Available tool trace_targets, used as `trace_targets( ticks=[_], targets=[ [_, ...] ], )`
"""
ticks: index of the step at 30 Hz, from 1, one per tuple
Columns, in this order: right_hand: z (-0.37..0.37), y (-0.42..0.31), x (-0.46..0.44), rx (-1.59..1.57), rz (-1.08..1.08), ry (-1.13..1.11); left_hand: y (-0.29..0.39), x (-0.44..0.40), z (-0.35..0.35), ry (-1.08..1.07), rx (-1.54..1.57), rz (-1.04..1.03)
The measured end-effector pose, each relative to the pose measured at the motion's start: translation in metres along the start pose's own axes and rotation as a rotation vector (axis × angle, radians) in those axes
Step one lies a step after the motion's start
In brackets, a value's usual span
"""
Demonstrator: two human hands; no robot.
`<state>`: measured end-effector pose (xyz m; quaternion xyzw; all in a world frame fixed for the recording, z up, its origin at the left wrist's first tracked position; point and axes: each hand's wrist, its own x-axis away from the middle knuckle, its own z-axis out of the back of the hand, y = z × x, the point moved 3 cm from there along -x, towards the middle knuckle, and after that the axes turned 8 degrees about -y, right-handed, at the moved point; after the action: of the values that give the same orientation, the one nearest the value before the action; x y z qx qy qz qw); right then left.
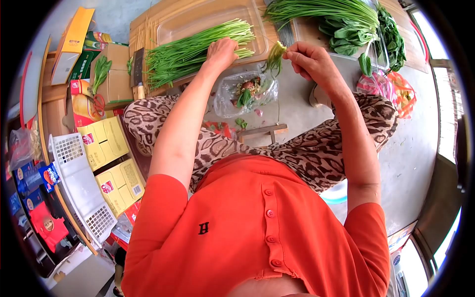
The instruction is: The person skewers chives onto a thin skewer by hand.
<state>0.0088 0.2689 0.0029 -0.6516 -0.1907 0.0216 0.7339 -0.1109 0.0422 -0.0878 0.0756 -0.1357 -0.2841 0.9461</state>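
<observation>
My left hand [221, 53] lies over a long pile of garlic chives [183, 55], its fingers curled down onto the stalks near their pale ends. The fingertips are partly hidden. To the right, my right hand [308, 58] pinches a small, limp, yellowish-green tuft of chive leaves [275, 58] between thumb and fingers. The pile lies partly in a clear plastic tray [190, 27]. Below the tuft, on the floor side, an open clear plastic bag [231, 99] contains scraps and a green leaf.
More chives [329, 12] and dark leafy greens [344, 38] lie at the upper right. A knife [138, 69] and thin sticks are at the table's left. Cardboard boxes [106, 143] and a white basket [76, 171] stand left. Pink and red bags [378, 86] sit right.
</observation>
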Motion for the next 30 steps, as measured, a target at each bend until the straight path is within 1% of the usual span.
trace_targets(
  ticks=[2, 9, 11, 15, 17, 18, 20, 21, 23, 24, 26, 27, 29, 30],
  targets=[
    [0.0, 0.0, -0.001, -0.001, 0.008, -0.005, -0.001, -0.003, -0.002, -0.054, -0.006, 0.019],
    [-0.003, -0.002, -0.002, 0.007, 0.01, -0.001, -0.009, 0.008, 0.005, -0.004, 0.155, 0.066],
    [-0.004, -0.003, -0.003, 0.017, 0.01, -0.009, -0.017, 0.012, 0.004, 0.11, 0.208, -0.04],
    [-0.008, -0.002, -0.005, 0.031, 0.005, -0.019, -0.023, 0.016, 0.009, 0.088, 0.235, -0.033],
    [-0.009, -0.002, -0.007, 0.031, 0.017, -0.023, -0.024, 0.019, 0.014, 0.183, 0.466, -0.019],
    [-0.009, -0.002, -0.008, 0.032, 0.017, -0.023, -0.023, 0.02, 0.018, 0.183, 0.466, -0.019],
    [-0.011, -0.002, -0.011, 0.028, 0.021, -0.03, -0.024, 0.022, 0.024, 0.093, 0.539, 0.028],
    [-0.012, -0.002, -0.012, 0.029, 0.024, -0.034, -0.029, 0.021, 0.022, 0.097, 0.539, 0.031],
    [-0.013, -0.003, -0.012, 0.029, 0.02, -0.03, -0.041, 0.014, 0.013, 0.096, 0.679, -0.06],
    [-0.013, -0.003, -0.013, 0.031, 0.021, -0.031, -0.044, 0.013, 0.012, 0.098, 0.679, -0.059],
    [-0.013, -0.002, -0.014, 0.035, 0.031, -0.024, -0.053, 0.011, 0.009, 0.165, 0.89, 0.008],
    [-0.013, -0.001, -0.014, 0.036, 0.031, -0.023, -0.052, 0.013, 0.014, 0.166, 0.891, 0.007],
    [-0.012, 0.0, -0.015, 0.018, 0.029, -0.017, -0.047, 0.023, 0.04, 0.359, 0.941, -0.022],
    [-0.012, 0.0, -0.014, 0.018, 0.029, -0.015, -0.045, 0.03, 0.055, 0.411, 0.876, 0.016]
  ],
)
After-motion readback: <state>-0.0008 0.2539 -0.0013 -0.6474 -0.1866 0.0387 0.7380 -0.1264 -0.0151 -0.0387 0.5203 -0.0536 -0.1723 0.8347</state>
